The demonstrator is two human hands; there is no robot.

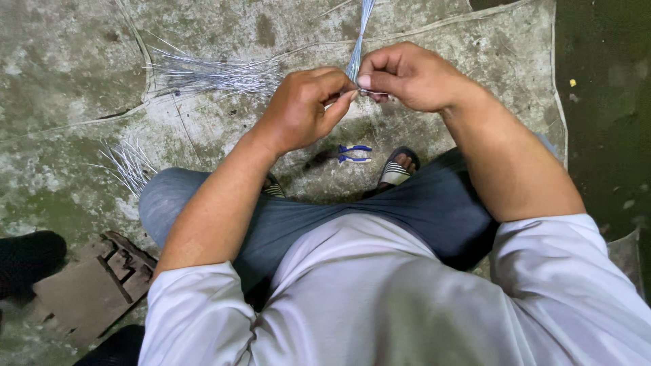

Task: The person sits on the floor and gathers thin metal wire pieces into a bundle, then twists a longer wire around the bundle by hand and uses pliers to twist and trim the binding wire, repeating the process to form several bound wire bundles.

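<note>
We pinched a thin silvery wire bundle (357, 47) between our left hand (306, 108) and right hand (407, 76), far centre. Two loose wire heaps (203, 73) lay left; one blue-handled pliers (354, 154) nearer.

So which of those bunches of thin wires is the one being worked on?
The wire bundle pinched between both hands, left hand and right hand. The other two heaps, upper-left pile and left pile, lie untouched on the floor.

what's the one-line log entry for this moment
left hand: pinching wire bundle | right hand: pinching same | pliers: on floor
</note>
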